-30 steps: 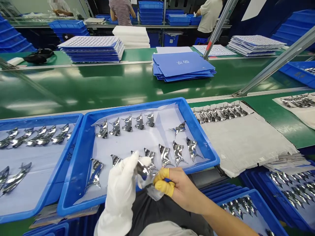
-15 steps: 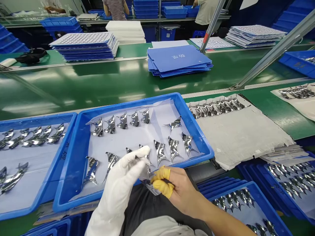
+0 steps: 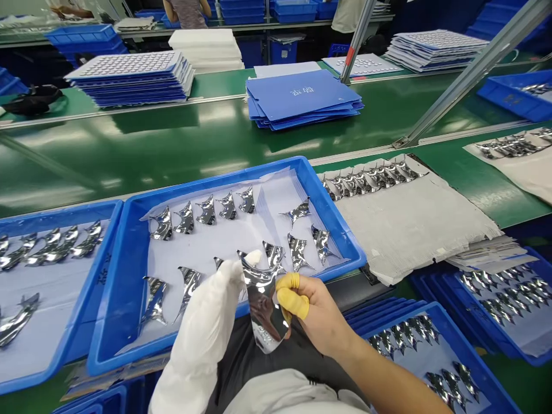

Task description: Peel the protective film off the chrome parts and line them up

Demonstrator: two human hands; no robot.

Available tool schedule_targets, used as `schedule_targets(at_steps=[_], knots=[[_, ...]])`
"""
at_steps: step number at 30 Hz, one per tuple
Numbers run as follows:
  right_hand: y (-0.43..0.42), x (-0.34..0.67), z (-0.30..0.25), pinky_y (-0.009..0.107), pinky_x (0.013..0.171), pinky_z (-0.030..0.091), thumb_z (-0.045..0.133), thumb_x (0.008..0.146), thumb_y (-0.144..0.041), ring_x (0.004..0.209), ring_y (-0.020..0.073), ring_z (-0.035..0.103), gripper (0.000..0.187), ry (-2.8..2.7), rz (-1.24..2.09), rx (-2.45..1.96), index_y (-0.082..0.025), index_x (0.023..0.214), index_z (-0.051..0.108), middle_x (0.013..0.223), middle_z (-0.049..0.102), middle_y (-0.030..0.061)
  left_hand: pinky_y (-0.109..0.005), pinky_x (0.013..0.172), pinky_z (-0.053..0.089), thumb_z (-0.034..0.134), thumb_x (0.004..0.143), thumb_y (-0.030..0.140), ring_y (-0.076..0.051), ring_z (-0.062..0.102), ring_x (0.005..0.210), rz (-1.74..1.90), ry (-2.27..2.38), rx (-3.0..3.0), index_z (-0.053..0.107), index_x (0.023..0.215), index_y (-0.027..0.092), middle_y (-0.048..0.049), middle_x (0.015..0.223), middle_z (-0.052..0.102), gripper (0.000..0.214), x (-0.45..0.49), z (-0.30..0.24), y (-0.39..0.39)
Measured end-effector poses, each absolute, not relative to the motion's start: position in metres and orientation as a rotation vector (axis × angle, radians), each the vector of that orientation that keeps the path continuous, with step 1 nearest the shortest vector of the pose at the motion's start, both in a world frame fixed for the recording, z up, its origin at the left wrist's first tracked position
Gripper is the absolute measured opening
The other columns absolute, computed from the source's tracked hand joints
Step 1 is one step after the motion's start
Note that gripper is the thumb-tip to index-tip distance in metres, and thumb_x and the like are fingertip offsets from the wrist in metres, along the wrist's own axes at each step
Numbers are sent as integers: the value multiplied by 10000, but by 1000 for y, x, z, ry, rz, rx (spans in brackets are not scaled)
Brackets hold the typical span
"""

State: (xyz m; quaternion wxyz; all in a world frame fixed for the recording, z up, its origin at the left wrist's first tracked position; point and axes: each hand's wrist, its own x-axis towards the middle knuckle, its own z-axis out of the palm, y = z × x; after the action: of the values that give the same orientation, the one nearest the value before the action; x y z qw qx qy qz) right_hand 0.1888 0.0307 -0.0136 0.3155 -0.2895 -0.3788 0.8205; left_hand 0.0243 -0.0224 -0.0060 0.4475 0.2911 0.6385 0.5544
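Observation:
My left hand (image 3: 207, 328), in a white glove, pinches the upper end of a shiny chrome part (image 3: 263, 305) held upright over my lap. My right hand (image 3: 314, 316), bare with yellow finger cots on thumb and forefinger, grips the same part along its right edge. Just beyond my hands sits a blue tray (image 3: 125, 276) lined with white sheet. On the sheet lie two rows of several similar chrome parts (image 3: 202, 210).
Another blue tray (image 3: 86, 322) of chrome parts lies at the left. A white foam pad (image 3: 414, 224) with a row of parts is to the right. More blue trays (image 3: 435, 322) sit low right. Beyond runs a green conveyor (image 3: 150, 149) with stacked blue sheets (image 3: 302, 103). People stand at the far bench.
The chrome part has been turned up between my hands, so its broad mirrored face now points at me. The view has dropped slightly toward my lap.

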Motion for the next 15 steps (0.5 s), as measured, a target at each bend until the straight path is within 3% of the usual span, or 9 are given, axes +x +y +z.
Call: schedule_targets(at_steps=[3, 7, 15], knots=[[31, 187, -14, 163, 452, 413, 684, 851, -446, 470, 63, 447, 339, -961, 2167, -744, -159, 731, 550, 569, 482, -46, -405, 989, 529, 705, 786, 492, -311, 572, 1236, 1262, 1406, 715, 665, 1237, 231, -94, 1306, 636, 523, 34, 6, -17], [31, 186, -9, 172, 485, 433, 670, 868, -419, 514, 66, 474, 312, -1072, 2098, -706, -161, 746, 545, 641, 491, -34, -333, 1059, 466, 844, 675, 301, -304, 457, 1349, 1166, 1392, 780, 531, 1398, 236, -85, 1422, 546, 790, 35, 14, -13], [27, 194, -6, 200, 576, 397, 541, 952, -322, 588, 85, 459, 240, -1616, 1700, -699, -165, 772, 569, 685, 543, -7, -358, 1086, 437, 630, 899, 366, -268, 558, 1247, 1308, 1419, 746, 652, 1273, 232, -75, 1349, 610, 398, 26, -1, -21]])
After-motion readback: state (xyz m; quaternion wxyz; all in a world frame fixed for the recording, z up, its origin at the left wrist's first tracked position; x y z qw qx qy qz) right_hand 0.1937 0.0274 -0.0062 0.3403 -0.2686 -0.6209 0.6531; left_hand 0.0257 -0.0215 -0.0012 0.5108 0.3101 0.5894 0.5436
